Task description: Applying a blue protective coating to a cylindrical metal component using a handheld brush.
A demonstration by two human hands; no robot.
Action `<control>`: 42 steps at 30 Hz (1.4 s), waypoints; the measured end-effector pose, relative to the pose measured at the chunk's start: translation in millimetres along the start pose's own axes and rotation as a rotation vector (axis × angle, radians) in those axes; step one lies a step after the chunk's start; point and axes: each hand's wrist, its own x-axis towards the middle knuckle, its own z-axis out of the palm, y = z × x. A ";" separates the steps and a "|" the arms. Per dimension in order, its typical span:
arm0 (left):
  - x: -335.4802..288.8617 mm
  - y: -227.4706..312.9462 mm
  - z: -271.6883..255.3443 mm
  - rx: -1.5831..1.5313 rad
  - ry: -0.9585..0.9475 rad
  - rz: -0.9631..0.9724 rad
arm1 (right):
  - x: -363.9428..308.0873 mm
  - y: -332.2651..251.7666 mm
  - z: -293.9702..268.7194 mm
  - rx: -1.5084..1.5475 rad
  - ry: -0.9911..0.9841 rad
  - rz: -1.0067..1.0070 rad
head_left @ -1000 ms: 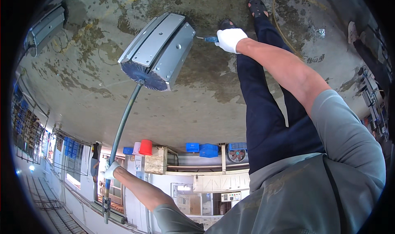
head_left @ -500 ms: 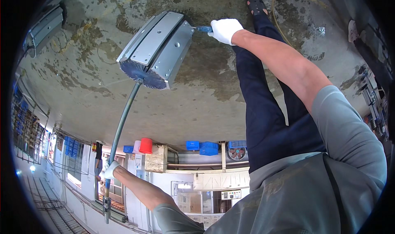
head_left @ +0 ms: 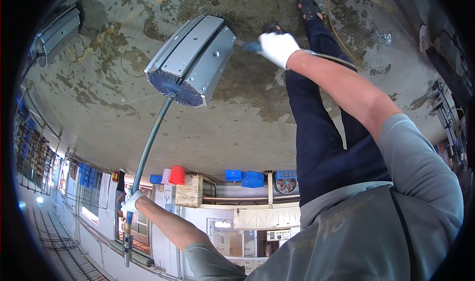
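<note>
A grey metal roller (head_left: 195,48) with long slats, bolt holes and a dark toothed end hangs or rests at upper centre; contact with the floor cannot be told. A long metal rod (head_left: 151,145) runs from its near end to the lower left. My left hand (head_left: 132,202), in a whitish glove, is closed around this rod near its lower end. My right hand (head_left: 278,48), in a white glove, is closed on a blurred bluish bar (head_left: 252,46) beside the roller's far end. A thin bar continues past that hand behind my forearm; whether it joins the rod is hidden.
Another slatted roller (head_left: 57,36) lies at far left. The concrete floor (head_left: 237,132) has wet patches, and a yellowish hose (head_left: 330,14) crosses it at upper right. Blue crates (head_left: 252,179), a red bucket (head_left: 176,175) and a wooden bench stand behind me. Another person's leg (head_left: 445,61) shows at right.
My right hand has moved slightly right and down, with the bluish bar now blurred and farther from the roller. The roller has shifted a little right. My left hand keeps its grip.
</note>
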 end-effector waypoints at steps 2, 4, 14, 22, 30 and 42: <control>0.5 0.1 3.5 0.010 -0.005 0.024 | 0.7 6.0 4.0 -0.031 -0.018 0.112; 22.1 13.7 -5.9 0.010 0.005 0.052 | -11.4 -26.5 -15.0 0.057 -0.037 -0.084; -56.4 28.3 -10.5 -0.098 -0.416 -0.093 | -38.3 -72.2 -66.3 0.153 -0.094 -0.217; -40.5 31.5 -52.6 -0.190 -0.659 -0.191 | -35.2 -50.5 -55.2 0.140 -0.037 -0.103; -71.2 23.9 -89.3 -0.327 -0.946 -0.255 | -34.0 -58.1 -91.0 0.203 -0.095 -0.114; -93.8 5.0 -140.6 -0.294 -0.379 -0.200 | -43.5 -40.5 -73.8 0.144 -0.193 -0.265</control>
